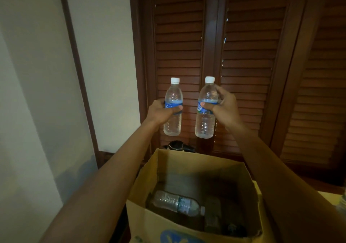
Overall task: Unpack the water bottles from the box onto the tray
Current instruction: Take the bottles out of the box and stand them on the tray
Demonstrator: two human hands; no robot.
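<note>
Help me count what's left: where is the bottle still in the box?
In the head view, the remaining bottle lies on its side on the floor of the cardboard box, toward its left, cap pointing right.

Two clear bottles (173, 107) (206, 109) — white caps, blue labels; box (196, 164) — tan cardboard, blue print; louvred doors (243, 46) — dark reddish-brown slats.

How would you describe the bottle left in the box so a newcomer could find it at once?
Look into the open cardboard box at the bottom of the view. On its floor a clear bottle lies on its side. Unlike the two upright bottles held above the box, no hand touches it.
</note>
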